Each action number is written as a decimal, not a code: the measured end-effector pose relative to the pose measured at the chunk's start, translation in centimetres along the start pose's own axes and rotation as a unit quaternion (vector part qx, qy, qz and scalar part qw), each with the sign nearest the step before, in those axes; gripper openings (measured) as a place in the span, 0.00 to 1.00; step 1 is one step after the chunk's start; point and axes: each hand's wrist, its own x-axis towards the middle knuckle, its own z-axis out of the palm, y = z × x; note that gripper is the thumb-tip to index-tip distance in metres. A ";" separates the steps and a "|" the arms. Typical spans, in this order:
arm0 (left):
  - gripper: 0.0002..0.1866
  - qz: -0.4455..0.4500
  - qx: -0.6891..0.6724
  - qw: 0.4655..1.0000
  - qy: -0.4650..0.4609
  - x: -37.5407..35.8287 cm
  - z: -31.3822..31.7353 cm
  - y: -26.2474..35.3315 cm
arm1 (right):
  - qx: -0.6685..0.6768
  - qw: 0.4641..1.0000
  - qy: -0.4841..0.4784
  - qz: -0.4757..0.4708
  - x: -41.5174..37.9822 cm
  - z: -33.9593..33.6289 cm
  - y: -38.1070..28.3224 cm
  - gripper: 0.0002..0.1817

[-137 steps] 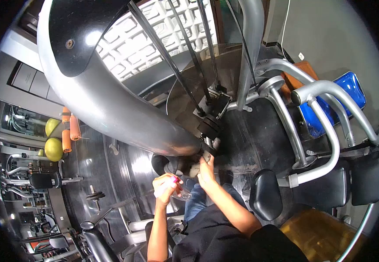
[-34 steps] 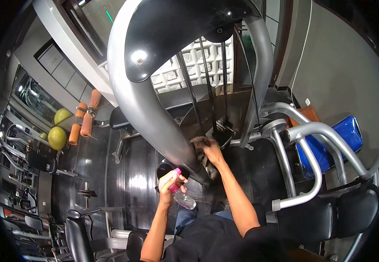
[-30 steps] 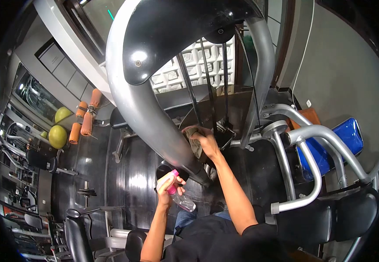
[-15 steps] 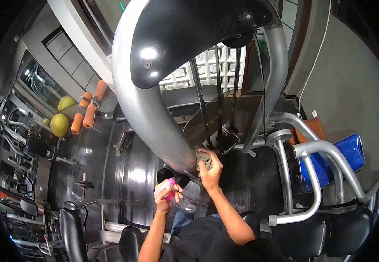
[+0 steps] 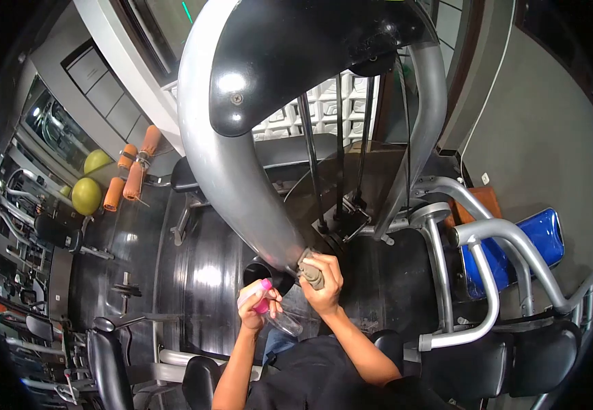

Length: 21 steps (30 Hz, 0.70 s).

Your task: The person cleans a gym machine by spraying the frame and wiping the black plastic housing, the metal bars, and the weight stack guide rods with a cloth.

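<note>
My left hand [image 5: 251, 311] is wrapped round the pink neck of a clear spray bottle [image 5: 285, 324], which tilts down to the right. In my right hand [image 5: 325, 287] is a crumpled grey-brown cloth [image 5: 311, 268], pressed against the lower end of the thick silver frame tube [image 5: 245, 184] of a gym machine. The fingers hide part of the cloth. Above, a glossy black cover [image 5: 296, 55] spans the top of the frame, and black rods [image 5: 339, 157] run down behind the tube.
To the right stand silver handle arms [image 5: 491, 273], black pads [image 5: 471, 362] and a blue padded item [image 5: 515, 253] by the wall. Orange rolls [image 5: 134, 179] and a yellow-green ball [image 5: 87, 197] lie at the far left. A small dumbbell [image 5: 126, 288] rests on the dark floor.
My right hand has shifted slightly down and turned, with the cloth bunched lower on the tube. My left hand still holds the bottle at nearly the same place. The view has moved slightly.
</note>
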 end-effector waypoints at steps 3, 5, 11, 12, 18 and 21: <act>0.22 -0.008 -0.006 1.000 -0.010 0.1 -0.6 -0.1 | -0.005 0.999 0.022 -0.035 3.7 0.2 -2.9 0.22; 0.21 -0.010 -0.020 0.999 -0.034 0.2 -0.7 -0.1 | -0.001 0.998 0.017 -0.068 6.2 0.3 -5.3 0.22; 0.19 -0.035 -0.064 0.996 -0.058 0.8 -0.5 0.7 | -0.082 0.988 -0.009 -0.134 4.0 0.4 -4.4 0.25; 0.19 -0.035 -0.067 0.995 -0.061 0.9 -0.4 1.1 | -0.094 0.986 -0.014 -0.137 2.7 0.3 -3.5 0.26; 0.20 -0.087 0.014 0.992 -0.090 1.8 -0.9 4.8 | -0.169 0.980 -0.042 -0.095 -1.3 0.1 -2.0 0.29; 0.19 -0.082 0.037 0.991 -0.101 2.8 -1.6 7.3 | -0.175 0.975 0.012 -0.137 1.5 1.4 -5.0 0.26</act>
